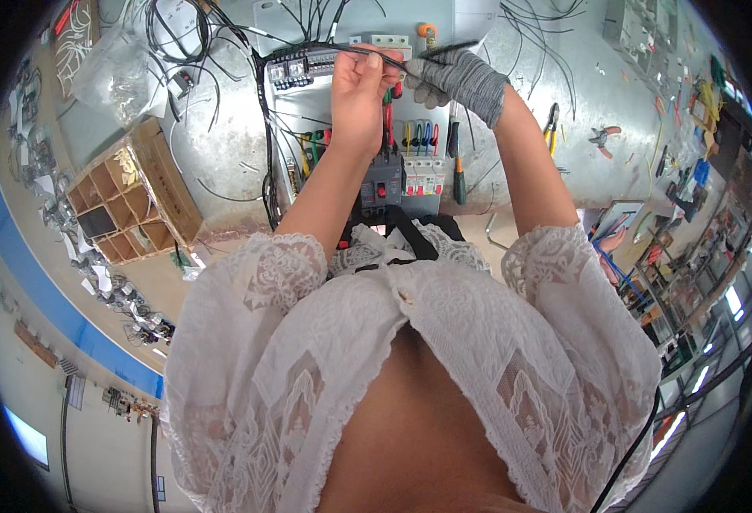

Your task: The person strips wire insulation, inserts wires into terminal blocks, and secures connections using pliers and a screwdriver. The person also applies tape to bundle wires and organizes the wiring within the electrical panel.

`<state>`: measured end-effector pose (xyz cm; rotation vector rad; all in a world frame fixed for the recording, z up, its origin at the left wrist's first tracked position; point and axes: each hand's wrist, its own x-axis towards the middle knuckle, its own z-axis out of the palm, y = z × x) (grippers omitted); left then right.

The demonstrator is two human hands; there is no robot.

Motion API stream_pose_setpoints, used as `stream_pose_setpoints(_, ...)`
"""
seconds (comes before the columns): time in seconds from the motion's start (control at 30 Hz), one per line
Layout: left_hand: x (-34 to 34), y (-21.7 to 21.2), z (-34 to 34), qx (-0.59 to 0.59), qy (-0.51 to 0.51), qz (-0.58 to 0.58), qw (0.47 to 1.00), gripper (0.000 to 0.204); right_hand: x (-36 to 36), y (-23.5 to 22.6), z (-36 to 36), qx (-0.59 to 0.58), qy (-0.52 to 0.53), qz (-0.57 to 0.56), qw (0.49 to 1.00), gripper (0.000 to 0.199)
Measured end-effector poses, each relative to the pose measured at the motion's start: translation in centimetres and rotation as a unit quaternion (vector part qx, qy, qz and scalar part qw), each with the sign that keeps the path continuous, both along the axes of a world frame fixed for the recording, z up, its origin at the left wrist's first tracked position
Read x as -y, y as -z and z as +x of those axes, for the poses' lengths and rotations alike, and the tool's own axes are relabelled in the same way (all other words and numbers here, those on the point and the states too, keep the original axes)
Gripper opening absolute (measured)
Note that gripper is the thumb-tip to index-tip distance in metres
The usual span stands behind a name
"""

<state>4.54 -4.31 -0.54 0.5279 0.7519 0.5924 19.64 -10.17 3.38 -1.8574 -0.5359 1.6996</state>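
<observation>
A bundle of black wires (325, 46) runs across the top of a metal panel with electrical parts. My bare left hand (363, 94) pinches it between thumb and fingers. Just to the right, my right hand (463, 84), in a grey knit glove, is closed around the same bundle, and loose wire ends stick out past it. Below the hands sit a dark moulded circuit breaker (382, 190) and a row of small white breakers (424, 178) with coloured wire loops above them. Black relay-like modules (295, 70) stand left of my left hand.
A screwdriver (459, 179) lies right of the breakers. Yellow-handled pliers (552, 128) and red-handled cutters (605, 139) rest farther right. At left are a divided cardboard box (167, 179), a coil of black wire (175, 47) and a clear plastic bag (118, 81).
</observation>
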Motion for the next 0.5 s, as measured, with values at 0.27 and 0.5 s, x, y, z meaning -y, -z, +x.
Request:
stream_pose_setpoints(0.27,-1.0,-0.6,-0.4,-0.149,0.113,0.055,0.981,0.015,0.6,-0.6,0.7,0.19,-0.037,0.097,0.976,0.017)
stream_pose_setpoints(0.5,-1.8,-1.7,-0.7,-0.245,0.234,0.128,0.932,0.021,-0.3,-0.3,-0.1,0.32,-0.174,0.133,0.922,0.026)
